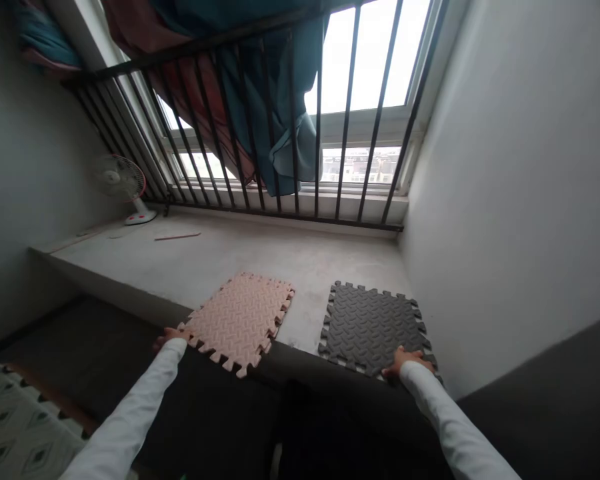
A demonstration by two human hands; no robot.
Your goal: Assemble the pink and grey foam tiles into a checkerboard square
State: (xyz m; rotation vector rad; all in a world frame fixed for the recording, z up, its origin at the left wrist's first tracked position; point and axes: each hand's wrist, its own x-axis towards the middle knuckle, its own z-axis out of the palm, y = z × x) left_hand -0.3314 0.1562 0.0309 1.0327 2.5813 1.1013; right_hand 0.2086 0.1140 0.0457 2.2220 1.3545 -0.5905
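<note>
Foam mats (240,323) under flat fingers (405,360)

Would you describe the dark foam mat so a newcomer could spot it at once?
Below the barred window lies a concrete ledge. At its front edge, the dark grey foam mat, under the right hand, sits right of the pale pink mat.

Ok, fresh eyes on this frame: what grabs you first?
Two foam puzzle mats lie on the concrete ledge: a peach-pink mat at the left hand, a dark grey mat under the right hand. Beyond them, black metal bars cross the bright window, with blue cloth hanging behind them.
</note>
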